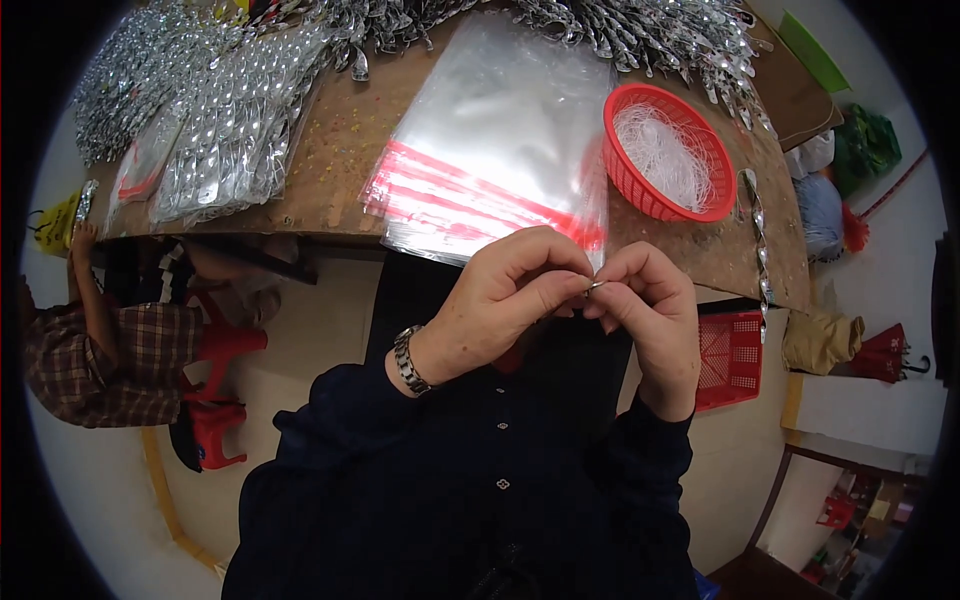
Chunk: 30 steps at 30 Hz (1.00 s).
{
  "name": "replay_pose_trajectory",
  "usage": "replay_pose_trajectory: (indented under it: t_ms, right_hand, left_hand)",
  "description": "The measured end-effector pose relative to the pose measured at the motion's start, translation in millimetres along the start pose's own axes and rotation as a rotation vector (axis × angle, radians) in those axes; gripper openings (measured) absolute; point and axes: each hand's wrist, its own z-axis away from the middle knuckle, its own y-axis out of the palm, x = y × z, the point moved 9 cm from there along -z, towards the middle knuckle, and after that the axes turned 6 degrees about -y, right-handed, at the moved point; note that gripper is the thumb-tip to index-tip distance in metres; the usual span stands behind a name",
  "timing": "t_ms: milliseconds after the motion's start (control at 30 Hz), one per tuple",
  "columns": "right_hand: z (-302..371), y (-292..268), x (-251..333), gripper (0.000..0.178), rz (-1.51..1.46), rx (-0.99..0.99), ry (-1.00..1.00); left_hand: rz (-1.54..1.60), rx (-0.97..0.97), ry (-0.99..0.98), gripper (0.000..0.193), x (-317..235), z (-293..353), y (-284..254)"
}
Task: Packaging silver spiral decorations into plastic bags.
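Note:
My left hand (500,295) and my right hand (650,305) meet just off the table's near edge, thumbs and fingers pinched together. Between the fingertips is a small shiny piece (596,285), mostly covered, so its kind does not show. Right behind my hands lies a stack of clear plastic bags (500,110) with red bands near the bottom. A red plastic basket (622,188) holding a tangle of clear thread (665,155) stands beside the bags. To the right, a twisted silver strip (758,235) hangs over the table edge.
Twisted silver strips (640,30) heap along the back of the brown table (345,130). Bagged silver pieces (225,130) lie at the left. A person in a plaid shirt (130,365) is at far left near red stools (215,430). A red crate (730,360) sits below, right.

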Motion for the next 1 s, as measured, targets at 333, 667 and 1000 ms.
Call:
replay_pose_trajectory:
  t_ms: [333,667,1000]
  right_hand:
    - [15,10,37,0.006,0.002,0.04,-0.234]
    - [51,-1,99,0.016,0.078,-0.198,-1.115]
    - [3,15,50,0.018,0.842,-0.286,-1.181]
  left_hand:
    - [-0.316,0.016,0.351,0.002,-60,11,16]
    - [-0.603,0.041,0.822,0.018,-135,14,63]
    - [-1.007,-0.022,0.934,0.017,-83,-20,22]
